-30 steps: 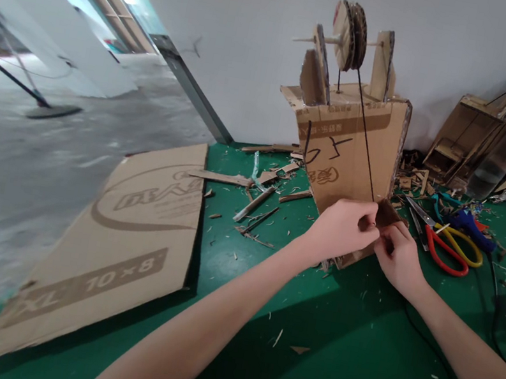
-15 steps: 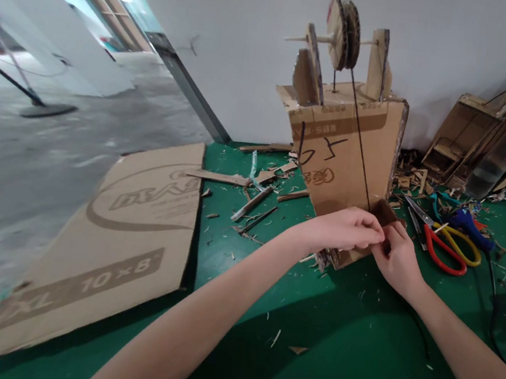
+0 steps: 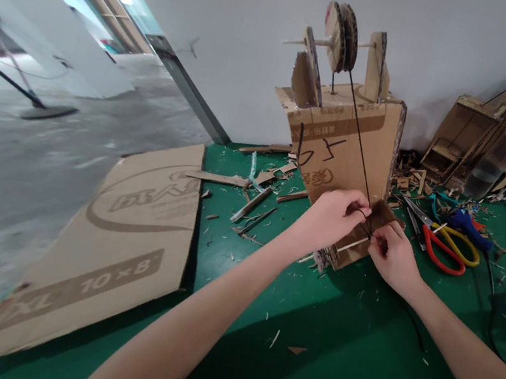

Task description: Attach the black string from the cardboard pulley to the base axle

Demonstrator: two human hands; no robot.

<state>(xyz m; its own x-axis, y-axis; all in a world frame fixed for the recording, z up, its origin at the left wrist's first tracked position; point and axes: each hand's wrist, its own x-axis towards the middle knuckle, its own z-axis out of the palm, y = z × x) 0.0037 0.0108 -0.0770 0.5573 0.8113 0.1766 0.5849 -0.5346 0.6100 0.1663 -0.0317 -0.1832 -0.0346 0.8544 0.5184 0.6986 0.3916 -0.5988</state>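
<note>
A cardboard model point(image 3: 345, 147) stands upright, with a grooved cardboard pulley wheel point(image 3: 340, 38) on a thin wooden rod point(image 3: 293, 42) at its top. From the wheel a black string point(image 3: 361, 141) runs down to a small cardboard box point(image 3: 353, 253) at the model's foot. My left hand point(image 3: 339, 213) pinches a loop of this string above the box. Close beside it, my right hand point(image 3: 392, 252) has its fingers closed on the string where it meets a thin stick point(image 3: 353, 244) across the box. The fingertips partly hide that spot.
Scissors point(image 3: 447, 245) with red and yellow handles lie at right, near a blue-handled tool point(image 3: 470, 227). Behind stand a clear bottle point(image 3: 498, 156) and other cardboard models point(image 3: 461, 130). A large cardboard sheet point(image 3: 131, 221) lies at left. Scraps litter the green table point(image 3: 324, 370).
My hands have drawn apart. My left hand has moved left and up, pulling a string loop, and the stick across the small box now shows.
</note>
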